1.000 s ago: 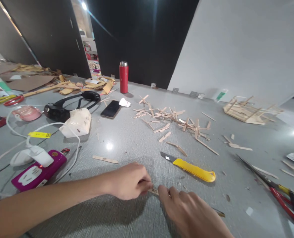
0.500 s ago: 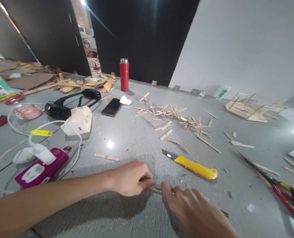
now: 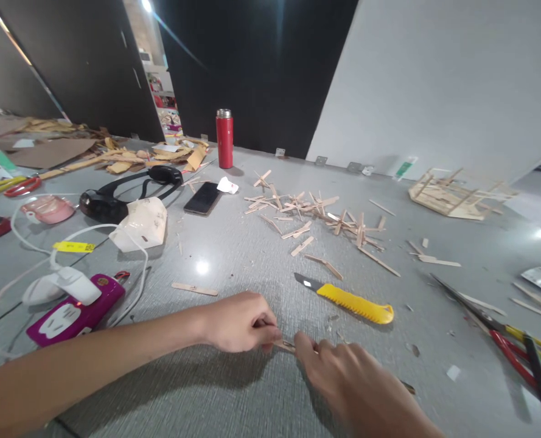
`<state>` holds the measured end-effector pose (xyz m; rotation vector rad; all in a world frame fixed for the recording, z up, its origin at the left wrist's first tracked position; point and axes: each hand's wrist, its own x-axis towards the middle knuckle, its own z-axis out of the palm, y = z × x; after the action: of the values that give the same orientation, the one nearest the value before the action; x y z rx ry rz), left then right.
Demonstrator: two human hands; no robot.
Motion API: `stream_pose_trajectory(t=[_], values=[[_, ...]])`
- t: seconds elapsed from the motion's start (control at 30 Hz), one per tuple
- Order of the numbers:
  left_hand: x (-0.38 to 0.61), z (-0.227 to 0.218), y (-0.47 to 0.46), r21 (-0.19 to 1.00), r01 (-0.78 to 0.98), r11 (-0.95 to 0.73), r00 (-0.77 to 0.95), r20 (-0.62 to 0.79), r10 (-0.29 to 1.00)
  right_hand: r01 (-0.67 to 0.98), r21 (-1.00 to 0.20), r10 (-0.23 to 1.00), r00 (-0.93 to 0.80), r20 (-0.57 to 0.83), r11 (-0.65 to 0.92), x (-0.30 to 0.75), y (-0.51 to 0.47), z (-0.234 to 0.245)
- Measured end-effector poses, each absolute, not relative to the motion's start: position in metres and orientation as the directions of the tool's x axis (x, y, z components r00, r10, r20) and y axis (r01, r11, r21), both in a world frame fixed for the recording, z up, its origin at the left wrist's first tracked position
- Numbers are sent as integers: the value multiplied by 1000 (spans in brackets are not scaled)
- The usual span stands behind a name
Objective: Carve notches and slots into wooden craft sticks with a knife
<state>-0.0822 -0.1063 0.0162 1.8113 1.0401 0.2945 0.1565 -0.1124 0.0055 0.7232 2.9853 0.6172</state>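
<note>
My left hand (image 3: 245, 322) is closed, pinching one end of a thin wooden craft stick (image 3: 285, 345) just above the grey table. Close beside it on the right, my right hand (image 3: 350, 377) is closed, knuckles up, over the stick's other end. A narrow brown and dark end of a slim tool (image 3: 408, 387) pokes out behind the right hand; the rest of it is hidden by the palm. A yellow utility knife (image 3: 355, 303) lies beyond the right hand with its blade out. Another craft stick (image 3: 194, 289) rests flat beyond my left wrist.
Cut and joined sticks (image 3: 302, 207) spread across the middle. Scissors (image 3: 493, 331) lie at right, a stick frame (image 3: 457, 194) behind them. A red bottle (image 3: 224, 140), phone (image 3: 202, 198), black headset (image 3: 101, 204) and purple power strip (image 3: 76, 310) with white cables occupy the left and back.
The view has shifted slightly, so the table items sit a little further left. Both hands keep their grip, and slightly more of the stick shows between them.
</note>
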Motion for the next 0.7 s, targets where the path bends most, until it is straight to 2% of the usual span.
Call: stream_pose_trajectory(t=[0.3,0.5,0.6,0.7], values=[[-82,14,-105,845,517,-133,604,-251,757,447,329,444,-892,87,832,159,-116,3],[-80,19,-111,867,485,-110,553,-207,807,474,225,440,-879,185,851,166,-113,-1],[-80,26,-114,900,434,-46,534,-216,817,533,55,513,-834,204,844,169,-108,0],[-79,31,-116,969,226,103,520,-209,828,575,-138,591,-787,178,807,166,-104,12]])
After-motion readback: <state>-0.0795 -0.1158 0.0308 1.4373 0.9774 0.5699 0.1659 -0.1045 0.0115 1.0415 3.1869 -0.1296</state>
